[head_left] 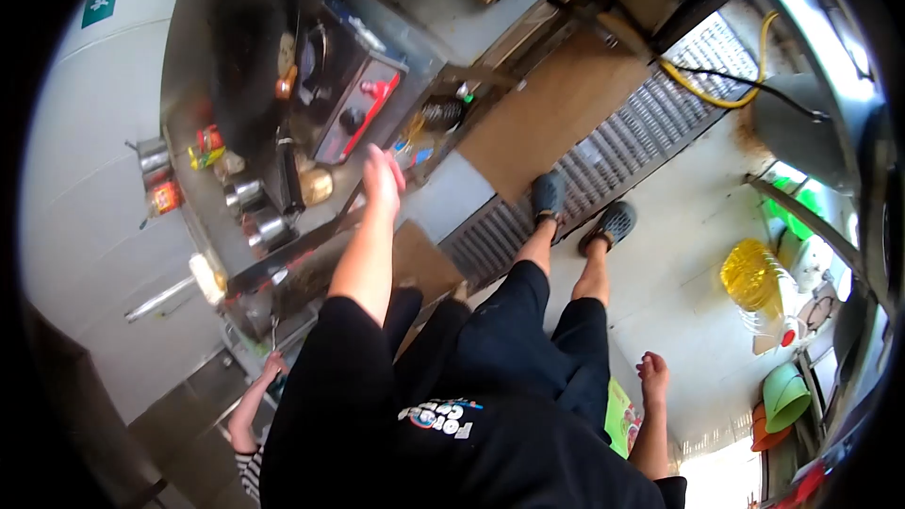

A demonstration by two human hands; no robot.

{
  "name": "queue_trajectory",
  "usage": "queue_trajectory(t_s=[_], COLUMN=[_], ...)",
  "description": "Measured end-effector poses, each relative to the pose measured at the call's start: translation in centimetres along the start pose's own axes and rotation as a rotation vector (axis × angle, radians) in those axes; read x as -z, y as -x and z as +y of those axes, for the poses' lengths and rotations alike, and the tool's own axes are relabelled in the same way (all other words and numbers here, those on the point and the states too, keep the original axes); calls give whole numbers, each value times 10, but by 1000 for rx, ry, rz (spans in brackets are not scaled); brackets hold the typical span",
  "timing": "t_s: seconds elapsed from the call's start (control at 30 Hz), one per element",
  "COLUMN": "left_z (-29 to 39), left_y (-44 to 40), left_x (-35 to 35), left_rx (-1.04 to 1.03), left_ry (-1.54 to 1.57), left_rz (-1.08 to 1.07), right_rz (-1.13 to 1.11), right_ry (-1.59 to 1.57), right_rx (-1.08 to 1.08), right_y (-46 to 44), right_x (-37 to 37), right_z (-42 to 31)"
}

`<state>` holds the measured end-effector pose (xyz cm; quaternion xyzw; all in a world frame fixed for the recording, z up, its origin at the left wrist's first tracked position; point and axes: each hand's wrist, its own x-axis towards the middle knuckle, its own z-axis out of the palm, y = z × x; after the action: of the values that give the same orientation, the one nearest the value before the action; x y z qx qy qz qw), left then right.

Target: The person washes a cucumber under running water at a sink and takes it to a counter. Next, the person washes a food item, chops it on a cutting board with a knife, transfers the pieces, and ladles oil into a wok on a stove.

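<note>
My left hand [383, 177] is raised beside the cooking counter, its fingers stretched and nothing visible in it. Just beyond it is a stove unit [363, 104] with a red front strip and a black knob. My right hand [652, 375] hangs low at my side, fingers loosely bent, with nothing visible in it. A bright green printed item [620, 418] shows between that forearm and my dark shorts.
Metal cups [264, 228] and packets [207, 146] stand on the counter. A co-worker's hand [273, 364] is at lower left. A yellow hose [726, 99] crosses the floor grating [603, 165]. Yellow [749, 275] and green containers [784, 396] are at right.
</note>
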<state>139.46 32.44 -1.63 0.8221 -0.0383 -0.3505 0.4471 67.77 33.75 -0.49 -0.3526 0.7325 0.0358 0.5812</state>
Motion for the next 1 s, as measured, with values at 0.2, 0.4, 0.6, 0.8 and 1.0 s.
queue_trajectory(t_s=[0.2, 0.4, 0.6, 0.8, 1.0], left_z=[-152, -184, -137, -135, -153], left_y=[127, 149, 118, 157, 208], left_x=[5, 26, 30, 37, 16], left_rx=[-73, 440, 414, 254, 117], left_ry=[-893, -435, -147, 175, -377], left_rz=[-627, -707, -305, -12, 358], right_rz=[418, 314, 121, 29, -406], right_ry=[375, -32, 7, 817, 428], right_rx=[339, 219, 431, 582, 555], right_y=[-27, -45, -81, -118, -182], right_x=[-30, -17, -21, -29, 23], right_z=[-10, -116, -188, -250, -210])
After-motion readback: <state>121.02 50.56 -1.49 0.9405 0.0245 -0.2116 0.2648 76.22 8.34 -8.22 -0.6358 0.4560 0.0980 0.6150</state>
